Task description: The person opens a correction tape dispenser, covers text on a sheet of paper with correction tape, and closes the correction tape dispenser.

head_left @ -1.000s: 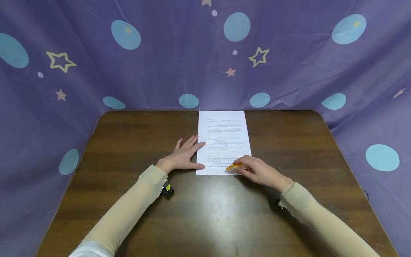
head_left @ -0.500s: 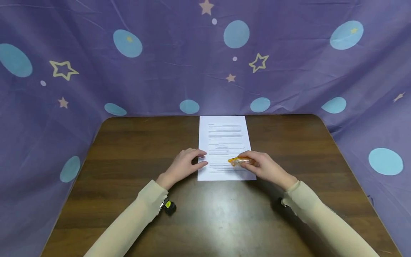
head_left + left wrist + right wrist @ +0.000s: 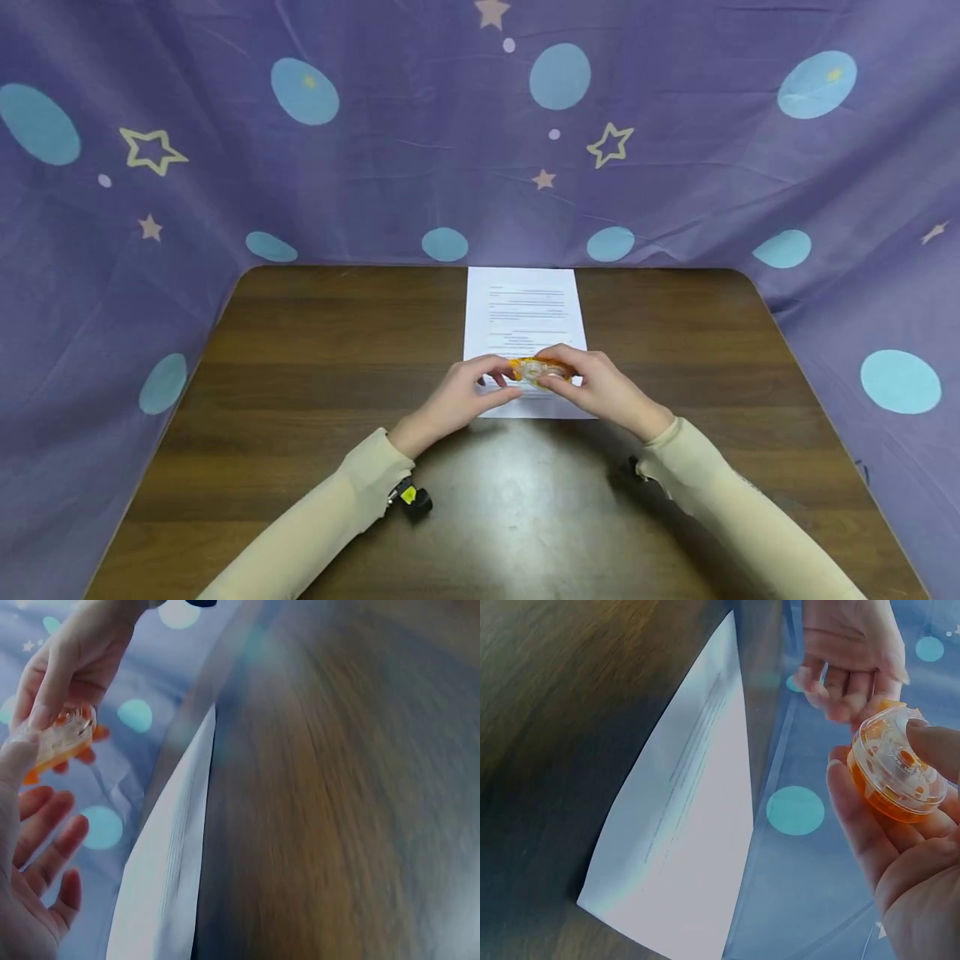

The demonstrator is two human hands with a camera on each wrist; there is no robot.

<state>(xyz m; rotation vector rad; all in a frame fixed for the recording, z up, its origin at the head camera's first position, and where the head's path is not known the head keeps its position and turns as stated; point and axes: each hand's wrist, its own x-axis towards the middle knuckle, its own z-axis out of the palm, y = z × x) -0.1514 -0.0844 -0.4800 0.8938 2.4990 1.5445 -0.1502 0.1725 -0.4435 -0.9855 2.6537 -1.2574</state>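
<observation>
A correction tape dispenser [image 3: 534,371], clear on one side and orange on the other, is held above a printed sheet of paper [image 3: 525,300]. My right hand [image 3: 611,390] grips its body between thumb and fingers; the right wrist view shows the thumb on the clear face of the dispenser [image 3: 896,761]. At the orange tip, my left hand [image 3: 461,393] has its index finger close to or touching it, with the thumb apart below. In the left wrist view the other fingers [image 3: 49,832] of that hand are spread and loosely bent.
The paper lies at the back middle of a brown wooden table [image 3: 337,333], its far edge near the table's back edge. A purple curtain [image 3: 375,125] with stars and blue spots surrounds the back and sides. A black wrist camera [image 3: 416,502] sits under the left sleeve.
My left hand has lifted off the paper's left edge and moved right to the dispenser's tip. My right hand has raised the correction tape from the lower part of the sheet.
</observation>
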